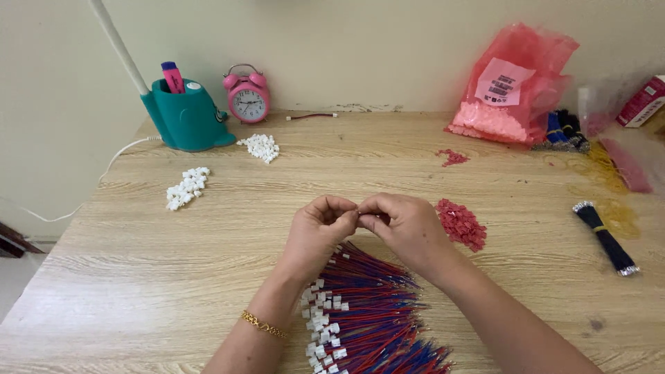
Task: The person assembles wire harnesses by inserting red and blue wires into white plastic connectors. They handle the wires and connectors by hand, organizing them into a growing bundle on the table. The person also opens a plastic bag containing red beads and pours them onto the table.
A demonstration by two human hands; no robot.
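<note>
Meeting above the middle of the wooden table [208, 277], the left hand [320, 225] and the right hand [405, 225] press their fingertips together, pinched on something too small to make out at the point where they touch. Directly beneath the wrists and toward the person lies a fanned bundle of red and blue wires [377, 312], several ending in white connectors [324, 318] along its left edge; the hands hover just above its far tip. A gold bracelet [263, 324] circles the left wrist.

Just beside the right hand, to its right, sits a pile of small red connectors [463, 223], with a smaller red scatter [453, 157] farther back. 2 heaps of loose white pieces [187, 187] [260, 147] lie well apart from the hands at the table's far left. Behind them stand a teal pen holder [185, 119] and a pink alarm clock [247, 97]. A pink plastic bag [516, 86] leans against the wall at the far right, and a black wire bundle [606, 239] lies near the right edge.
</note>
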